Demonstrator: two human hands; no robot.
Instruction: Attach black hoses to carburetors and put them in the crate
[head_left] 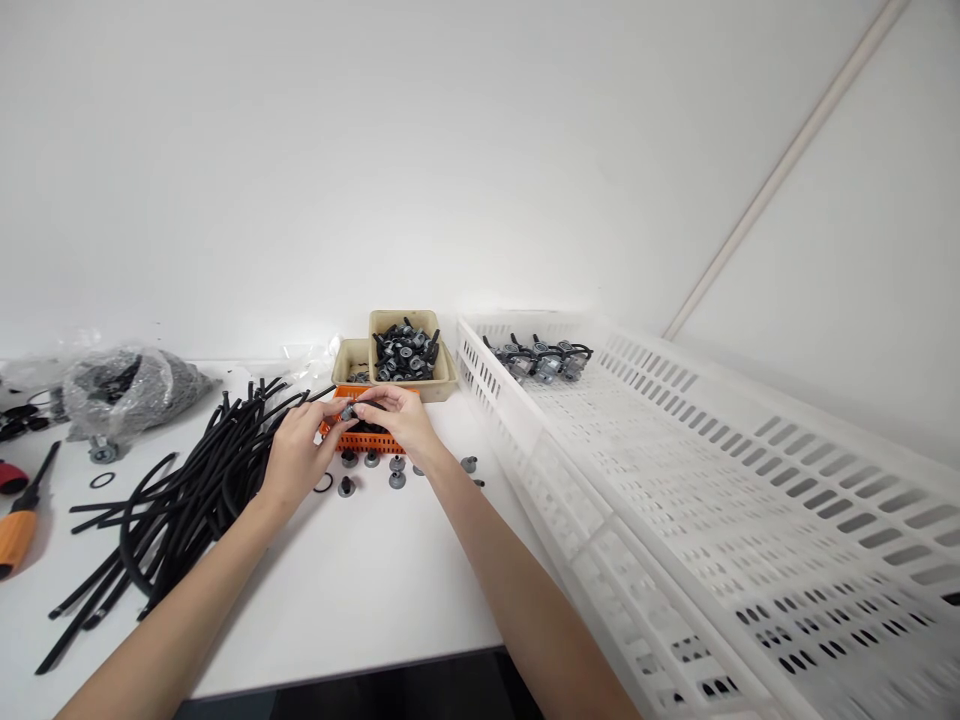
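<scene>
My left hand (pixel 300 447) and my right hand (pixel 403 420) meet above a small orange basket (pixel 375 443). Between their fingertips is a small grey fitting (pixel 347 411), pinched from both sides; its far details are too small to tell. Dark parts inside the basket are partly covered by my right hand. On the white table just in front of the basket stand several grey fittings with a round base, one of them the fitting (pixel 397 480) nearest the middle. A black rubber ring (pixel 323 483) lies beside my left wrist.
Left of my arm lies a heap of black hoses (pixel 202 490), near an orange-handled screwdriver (pixel 21 525) and a clear plastic bag (pixel 135 390) of parts. Behind the basket, a beige bin (pixel 382 318) holds black-and-grey parts. A long white crate (pixel 570 480) with several assemblies (pixel 546 360) fills the right.
</scene>
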